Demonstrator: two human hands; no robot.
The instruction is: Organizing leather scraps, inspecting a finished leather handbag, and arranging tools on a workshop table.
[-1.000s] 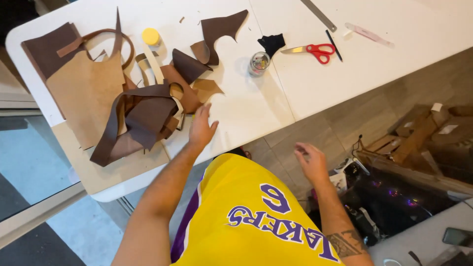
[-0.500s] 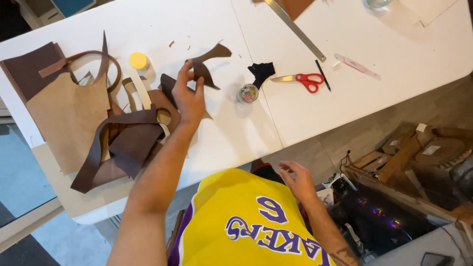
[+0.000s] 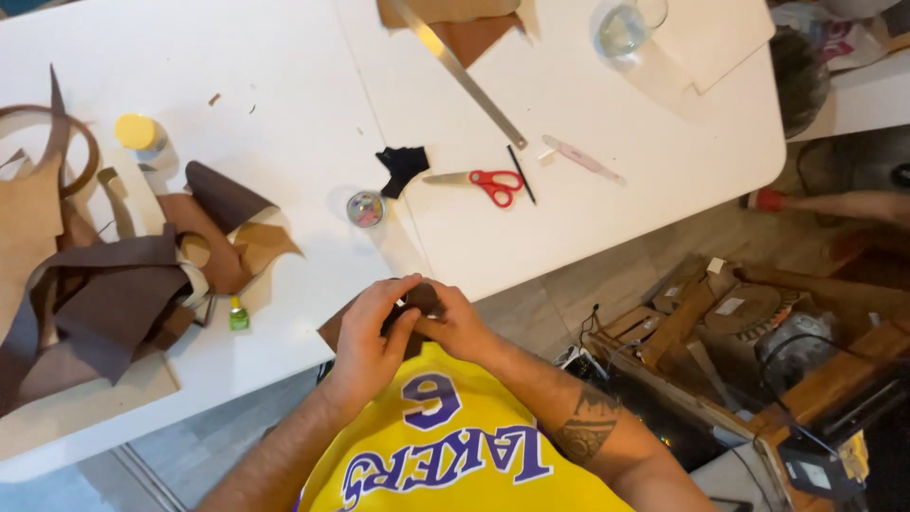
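I see my left hand (image 3: pixel 372 327) and right hand (image 3: pixel 455 322) both closed on a small dark brown leather piece (image 3: pixel 422 299) at the white bench (image 3: pixel 284 95) edge.

Both hands now meet at the chest.
The left hand (image 3: pixel 368 337) left the worktop (image 3: pixel 284 85) (bringing a dark leather piece (image 3: pixel 420 301)); the right hand (image 3: pixel 458 325) rose to join.

I've got the leather piece (image 3: pixel 420 301) pinched between my fingers (image 3: pixel 398 292) at the table (image 3: pixel 284 95) edge; tin (image 3: pixel 365 209) just beyond them, scissors (image 3: pixel 488 183) beyond-right, leather pile (image 3: pixel 123 303) left.
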